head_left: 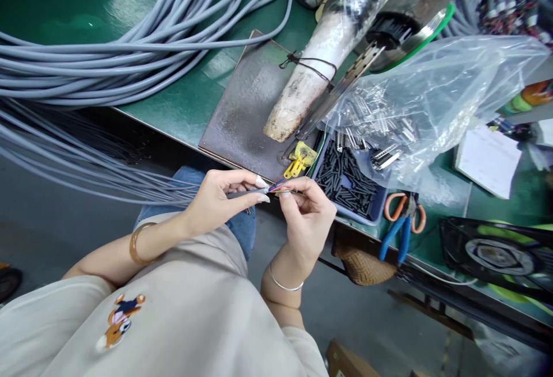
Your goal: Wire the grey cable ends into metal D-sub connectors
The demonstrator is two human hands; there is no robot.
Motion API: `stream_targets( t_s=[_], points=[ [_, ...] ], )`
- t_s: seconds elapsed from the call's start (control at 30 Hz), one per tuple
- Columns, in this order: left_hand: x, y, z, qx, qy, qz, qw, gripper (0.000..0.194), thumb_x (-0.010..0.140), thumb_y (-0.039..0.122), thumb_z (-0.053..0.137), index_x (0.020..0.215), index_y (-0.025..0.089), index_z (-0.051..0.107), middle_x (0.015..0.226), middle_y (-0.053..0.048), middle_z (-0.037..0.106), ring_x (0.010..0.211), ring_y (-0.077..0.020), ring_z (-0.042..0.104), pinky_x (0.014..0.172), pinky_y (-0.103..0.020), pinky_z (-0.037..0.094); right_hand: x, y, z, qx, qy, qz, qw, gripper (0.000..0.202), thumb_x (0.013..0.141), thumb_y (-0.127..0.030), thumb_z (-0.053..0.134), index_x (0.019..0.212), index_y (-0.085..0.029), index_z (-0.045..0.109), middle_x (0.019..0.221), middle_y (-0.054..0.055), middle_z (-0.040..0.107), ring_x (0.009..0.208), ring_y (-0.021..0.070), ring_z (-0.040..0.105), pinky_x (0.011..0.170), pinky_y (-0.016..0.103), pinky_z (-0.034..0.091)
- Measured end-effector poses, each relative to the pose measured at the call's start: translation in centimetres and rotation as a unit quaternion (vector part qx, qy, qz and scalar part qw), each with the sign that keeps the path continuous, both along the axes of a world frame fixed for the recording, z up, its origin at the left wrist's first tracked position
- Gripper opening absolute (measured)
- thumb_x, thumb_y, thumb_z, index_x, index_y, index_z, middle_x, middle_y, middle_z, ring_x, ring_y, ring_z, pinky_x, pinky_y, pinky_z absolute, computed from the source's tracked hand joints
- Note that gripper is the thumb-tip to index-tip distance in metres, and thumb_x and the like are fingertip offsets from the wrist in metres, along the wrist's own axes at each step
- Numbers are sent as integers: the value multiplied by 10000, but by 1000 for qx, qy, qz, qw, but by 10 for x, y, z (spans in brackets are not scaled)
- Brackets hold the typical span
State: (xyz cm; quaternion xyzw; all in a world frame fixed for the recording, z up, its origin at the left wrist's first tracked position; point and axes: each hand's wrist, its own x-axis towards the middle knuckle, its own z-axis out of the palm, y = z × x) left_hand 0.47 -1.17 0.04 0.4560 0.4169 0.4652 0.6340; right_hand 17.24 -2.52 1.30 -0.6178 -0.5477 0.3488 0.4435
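Observation:
My left hand [222, 195] pinches a grey cable [247, 193] close to its stripped end. From that end fan out thin coloured wires [276, 186], blue, red, orange and green among them. The fingertips of my right hand [306, 207] are closed on these wires. Both hands are near the front edge of the bench, over my lap. Just behind them a yellow clip-like tool [298, 161] lies on a dark plate [242, 106]. To the right stands a blue tray [375, 207] of small black tubes [345, 184].
Bundled grey cables [142, 60] cover the left side. A wrapped pipe [319, 60] reaches over the plate, beside a wire spool [415, 37]. Metal connectors lie by a clear plastic bag [458, 95]. Pliers [400, 227], scissors [418, 219] and a black fan [496, 253] are rightward.

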Motion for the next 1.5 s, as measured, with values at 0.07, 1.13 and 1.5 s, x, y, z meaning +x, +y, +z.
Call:
stream_targets(
  t_s=[0.07,1.13,1.5],
  points=[
    [-1,0,1,-8,-4,-3,1000,179,748,238,846,878,125,797,824,-62,801,711,-125,714,699,-206,597,2,0,0,-16,-35,25,999,114,838,-240,648,735,-198,676,603,-59,517,498,66,365,492,239,279],
    [-3,4,-8,250,160,48,954,104,940,216,682,925,147,759,748,-24,701,662,-110,595,611,-221,445,-10,-10,-7,67,-36,-58,995,163,901,-366,719,857,-212,750,665,-29,556,595,104,493,536,256,360],
    [-4,3,-11,250,169,31,953,104,942,215,680,936,136,747,763,-31,702,678,-112,602,633,-219,461,-8,-9,-6,43,-8,-39,998,133,882,-329,726,863,-198,738,739,-30,597,507,51,371,477,242,257]
  ],
)
